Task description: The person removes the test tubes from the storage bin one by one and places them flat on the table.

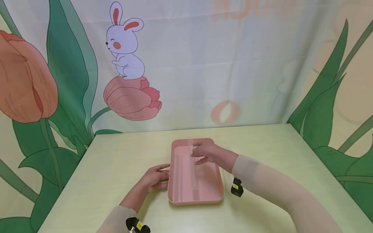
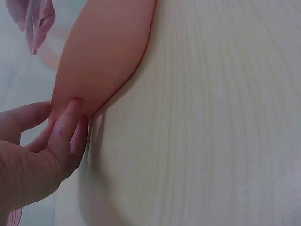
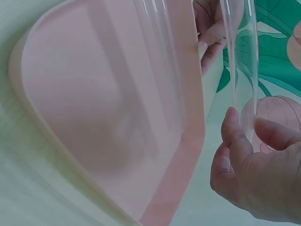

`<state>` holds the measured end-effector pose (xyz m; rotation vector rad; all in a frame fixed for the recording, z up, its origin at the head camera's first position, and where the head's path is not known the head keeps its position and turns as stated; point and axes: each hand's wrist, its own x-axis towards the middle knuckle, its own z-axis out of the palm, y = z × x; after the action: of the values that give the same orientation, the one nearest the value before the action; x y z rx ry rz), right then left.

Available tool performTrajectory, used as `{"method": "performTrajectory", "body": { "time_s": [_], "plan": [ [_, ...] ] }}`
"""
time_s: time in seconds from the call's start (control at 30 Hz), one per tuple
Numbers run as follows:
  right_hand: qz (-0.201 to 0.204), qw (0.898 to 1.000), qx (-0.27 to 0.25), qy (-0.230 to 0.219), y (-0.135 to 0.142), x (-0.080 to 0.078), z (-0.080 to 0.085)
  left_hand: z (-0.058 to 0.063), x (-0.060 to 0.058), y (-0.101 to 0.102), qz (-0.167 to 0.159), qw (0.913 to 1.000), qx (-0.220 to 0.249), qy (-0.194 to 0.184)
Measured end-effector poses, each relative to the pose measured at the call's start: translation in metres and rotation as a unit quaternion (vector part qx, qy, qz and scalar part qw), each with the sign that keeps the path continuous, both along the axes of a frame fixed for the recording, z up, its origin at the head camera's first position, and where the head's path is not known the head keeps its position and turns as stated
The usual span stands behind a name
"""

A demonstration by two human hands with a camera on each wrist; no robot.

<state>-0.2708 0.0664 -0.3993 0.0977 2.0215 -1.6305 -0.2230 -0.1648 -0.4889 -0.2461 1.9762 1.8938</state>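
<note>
A pink rectangular tray (image 1: 209,187) lies on the table, its long side running away from me. My left hand (image 1: 156,177) rests against the outside of its left wall, fingertips touching the pink side (image 2: 106,42) in the left wrist view. Above the tray, my right hand (image 1: 205,152) pinches a clear tube (image 1: 192,171) between thumb and fingers. That see-through tube (image 3: 244,61) stands out more plainly in the right wrist view. More clear tubes (image 3: 157,42) lie lengthwise along the tray's left side; I cannot tell how many.
The pale wood-grain table (image 1: 116,168) surrounds the tray. Behind it hangs a curtain (image 1: 186,64) printed with a rabbit, tulips and leaves. Each sleeve carries a small black camera, one beneath the right forearm (image 1: 237,187).
</note>
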Motion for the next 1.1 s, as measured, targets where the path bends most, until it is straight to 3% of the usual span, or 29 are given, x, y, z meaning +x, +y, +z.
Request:
{"method": "performTrajectory", "body": {
  "time_s": [0.63, 1.1],
  "plan": [
    [0.019, 0.999, -0.009, 0.031, 0.059, -0.005, 0.030, 0.001, 0.002, -0.001, -0.009, 0.9999, -0.004, 0.007],
    [0.000, 0.999, -0.001, 0.040, 0.100, -0.008, 0.040, 0.000, 0.001, -0.001, -0.013, 0.9999, -0.003, 0.007]
  ]
}}
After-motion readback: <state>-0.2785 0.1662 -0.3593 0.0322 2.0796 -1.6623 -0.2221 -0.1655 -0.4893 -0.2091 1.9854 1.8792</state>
